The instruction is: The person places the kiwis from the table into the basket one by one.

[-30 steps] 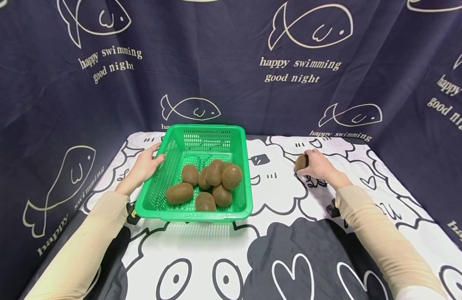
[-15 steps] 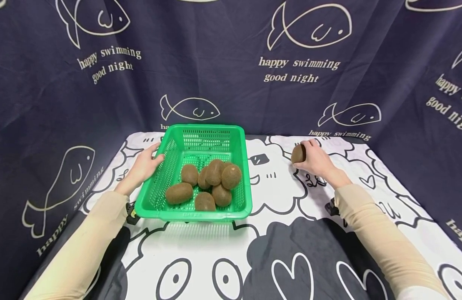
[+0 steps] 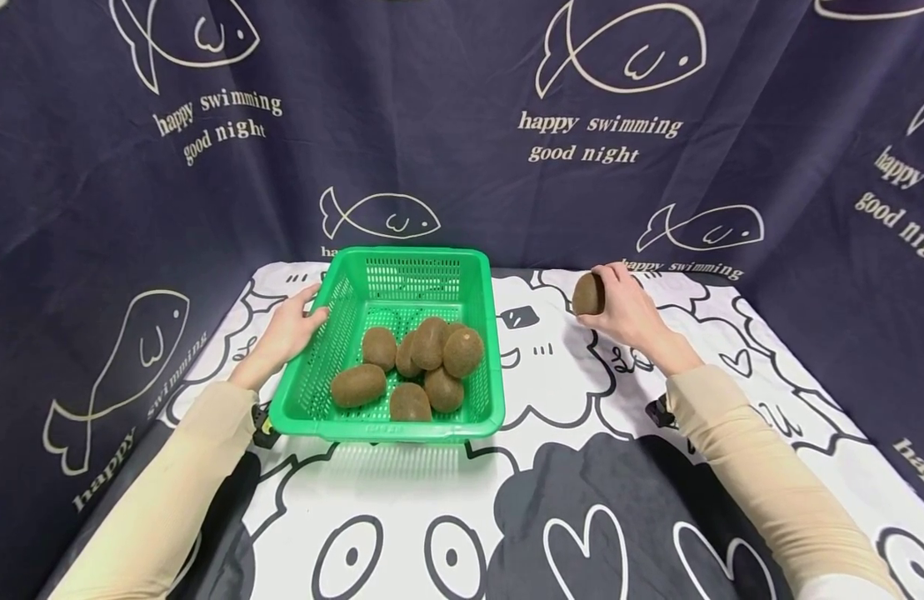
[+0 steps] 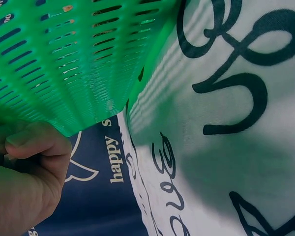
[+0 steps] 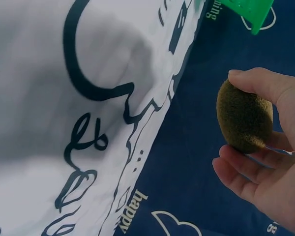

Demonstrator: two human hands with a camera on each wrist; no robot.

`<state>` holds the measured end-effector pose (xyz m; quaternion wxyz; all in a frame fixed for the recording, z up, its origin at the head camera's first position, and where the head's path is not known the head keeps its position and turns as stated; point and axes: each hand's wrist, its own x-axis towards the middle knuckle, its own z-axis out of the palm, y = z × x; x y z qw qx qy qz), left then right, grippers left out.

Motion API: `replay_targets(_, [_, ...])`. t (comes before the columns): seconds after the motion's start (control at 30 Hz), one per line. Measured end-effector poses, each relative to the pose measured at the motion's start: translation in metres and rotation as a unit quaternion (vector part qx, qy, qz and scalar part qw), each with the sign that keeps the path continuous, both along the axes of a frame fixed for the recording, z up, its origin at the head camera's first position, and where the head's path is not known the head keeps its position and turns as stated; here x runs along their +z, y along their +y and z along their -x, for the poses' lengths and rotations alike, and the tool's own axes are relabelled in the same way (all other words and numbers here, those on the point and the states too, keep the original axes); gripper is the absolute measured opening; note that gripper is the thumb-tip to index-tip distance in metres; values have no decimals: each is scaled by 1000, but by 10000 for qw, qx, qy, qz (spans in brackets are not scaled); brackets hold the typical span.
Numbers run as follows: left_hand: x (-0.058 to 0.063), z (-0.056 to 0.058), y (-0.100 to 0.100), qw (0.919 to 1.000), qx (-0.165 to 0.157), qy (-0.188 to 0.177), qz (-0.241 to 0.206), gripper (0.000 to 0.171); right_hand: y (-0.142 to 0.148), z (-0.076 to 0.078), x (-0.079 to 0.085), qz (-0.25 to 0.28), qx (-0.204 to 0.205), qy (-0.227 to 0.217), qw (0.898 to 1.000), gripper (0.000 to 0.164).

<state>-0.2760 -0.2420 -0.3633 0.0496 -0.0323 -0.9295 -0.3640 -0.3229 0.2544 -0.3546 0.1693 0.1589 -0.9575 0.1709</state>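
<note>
My right hand (image 3: 630, 308) grips a brown, fuzzy kiwi (image 3: 588, 294) above the right part of the table. In the right wrist view the thumb lies on one end of the kiwi (image 5: 245, 115), with fingers round the other side. A green plastic basket (image 3: 387, 430) with slotted walls stands left of centre, holding several kiwis (image 3: 429, 343) heaped towards its front right. At the basket's left rim, my left hand (image 3: 285, 333) holds on with its thumb over the edge. The left wrist view shows that hand (image 4: 32, 172) curled against the basket wall (image 4: 64, 64), its fingertips partly hidden.
A white cloth with black drawings (image 3: 551, 375) covers the table. Behind and at the sides hangs a dark blue curtain (image 3: 462, 150) with white fish prints. Bare cloth lies between the basket and my right hand.
My right hand has lifted the kiwi off the cloth, moving it up and slightly to the left. The left hand, the basket and the kiwis in it stay in place.
</note>
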Motion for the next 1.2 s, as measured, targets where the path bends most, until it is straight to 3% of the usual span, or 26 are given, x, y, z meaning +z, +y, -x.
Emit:
replay_targets(0.93, [0, 0, 0, 10000, 4, 51, 32, 59, -49, -15, 25, 66, 815, 535, 9952, 75])
replay_targets(1.2, [0, 0, 0, 10000, -7, 61, 12, 60, -65, -19, 30, 42, 942, 461, 9945, 76])
